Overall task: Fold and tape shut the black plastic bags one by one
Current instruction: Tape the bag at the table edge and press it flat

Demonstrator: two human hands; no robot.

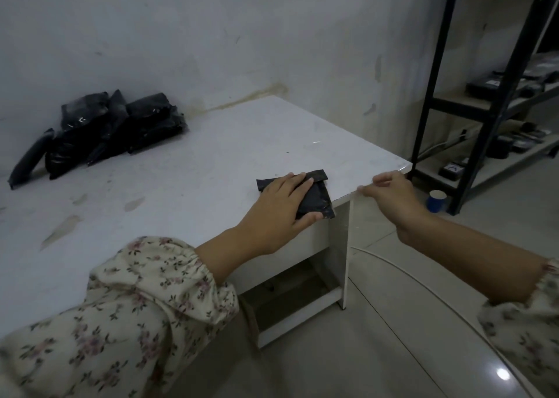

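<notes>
A folded black plastic bag [317,199] lies near the right front corner of the white table [187,168]. My left hand [281,210] rests flat on the bag with straight fingers, covering its left half. My right hand [390,195] is at the table's right edge, a short way right of the bag. Its thumb and curled fingers pinch what looks like a thin strip of clear tape stuck there. The strip is faint and hard to make out. A pile of black plastic bags [102,128] leans against the wall at the table's far left.
A black metal shelf rack [484,101] with dark items stands to the right of the table. A blue paper cup [437,201] sits on the floor by its foot. An open compartment [290,295] shows under the tabletop.
</notes>
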